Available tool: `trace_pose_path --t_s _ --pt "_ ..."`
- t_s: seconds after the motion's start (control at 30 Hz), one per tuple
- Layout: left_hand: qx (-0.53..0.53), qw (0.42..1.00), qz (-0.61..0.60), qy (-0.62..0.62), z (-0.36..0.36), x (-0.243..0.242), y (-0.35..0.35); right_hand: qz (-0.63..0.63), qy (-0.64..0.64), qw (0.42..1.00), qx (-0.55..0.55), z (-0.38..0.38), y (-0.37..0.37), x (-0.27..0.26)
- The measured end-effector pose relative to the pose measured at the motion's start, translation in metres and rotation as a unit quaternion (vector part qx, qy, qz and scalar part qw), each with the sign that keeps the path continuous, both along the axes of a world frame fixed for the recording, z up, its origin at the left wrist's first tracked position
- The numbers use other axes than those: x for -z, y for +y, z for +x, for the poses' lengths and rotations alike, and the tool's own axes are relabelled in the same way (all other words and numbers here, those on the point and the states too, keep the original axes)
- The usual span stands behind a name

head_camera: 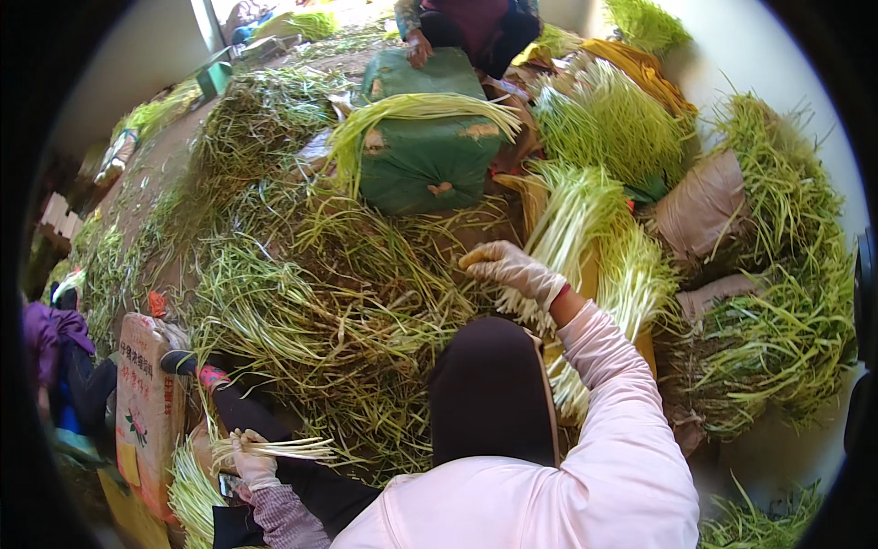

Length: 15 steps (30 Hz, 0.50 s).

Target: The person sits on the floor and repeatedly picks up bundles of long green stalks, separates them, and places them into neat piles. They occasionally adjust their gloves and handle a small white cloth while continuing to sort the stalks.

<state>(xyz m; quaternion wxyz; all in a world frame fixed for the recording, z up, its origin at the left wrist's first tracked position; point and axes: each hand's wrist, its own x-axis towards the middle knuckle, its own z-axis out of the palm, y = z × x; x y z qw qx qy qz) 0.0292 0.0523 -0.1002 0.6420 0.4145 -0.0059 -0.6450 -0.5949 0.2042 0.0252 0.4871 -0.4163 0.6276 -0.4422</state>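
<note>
My left hand (253, 458), in a pale glove below a checked sleeve, grips a small bundle of stalks (298, 449) with white stems pointing right. The bundle lies across a dark trouser leg (309, 473). My right hand (511, 271), also gloved, is raised beyond my dark-clad knee (490, 391). Its fingers are bent and no stalk shows in them; the palm is hidden. Just right of it lies a sheaf of trimmed green stalks (576, 213) with white stems. Ahead, a bunch of long green stalks (425, 106) drapes over a green wrapped block (429, 165).
A tangled heap of loose leaves and stalks (329, 316) covers the floor before me. Untrimmed bundles (775, 350) line the right wall. A printed sack-covered block (144, 412) and a phone (230, 486) are left. Another person's hand (418, 49) rests on the green block's far end.
</note>
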Motion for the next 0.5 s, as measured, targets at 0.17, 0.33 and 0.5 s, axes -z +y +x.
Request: trace_pose_path --t_s 0.17,0.33,0.5 --pt "0.032 0.999 -0.009 -0.014 -0.004 -0.001 -0.010 -0.054 0.091 0.992 0.072 -0.039 -0.068 -0.024" --pt "0.014 0.999 0.013 -0.030 -0.013 -0.007 -0.021 -0.067 0.151 0.982 0.094 -0.074 -0.120 -0.050" --pt "0.026 0.998 0.030 -0.046 -0.021 -0.006 -0.034 -0.011 0.467 0.881 0.073 -0.089 -0.163 -0.051"
